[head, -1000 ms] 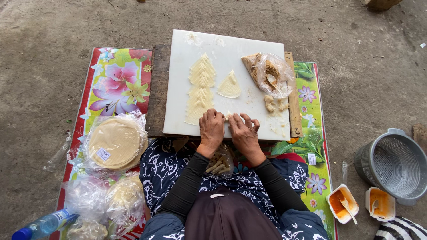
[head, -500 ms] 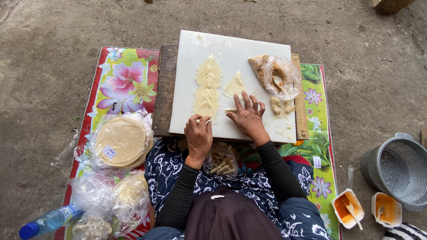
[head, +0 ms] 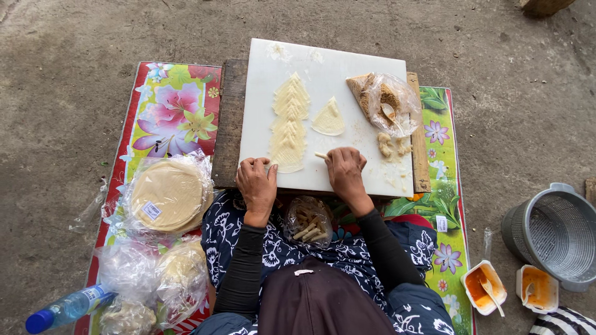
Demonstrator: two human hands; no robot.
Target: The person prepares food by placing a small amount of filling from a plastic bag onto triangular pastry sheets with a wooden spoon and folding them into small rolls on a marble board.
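On white cutting board [head: 323, 68]: your right hand [head: 345, 170], back from its half-second-earlier reach, pinches thin pastry roll [head: 320, 155]; left hand [head: 257, 180], now forward, clenched on wrapper stack [head: 288, 133] edge; rolling underway.

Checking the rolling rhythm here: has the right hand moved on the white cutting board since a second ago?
Yes. The right hand has shifted rightward along the near edge of the white cutting board, away from the left hand it sat beside.

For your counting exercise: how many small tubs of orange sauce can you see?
2: both on the ground at lower right beside the grey basket, one tub holding a spoon, the other tub right of it.
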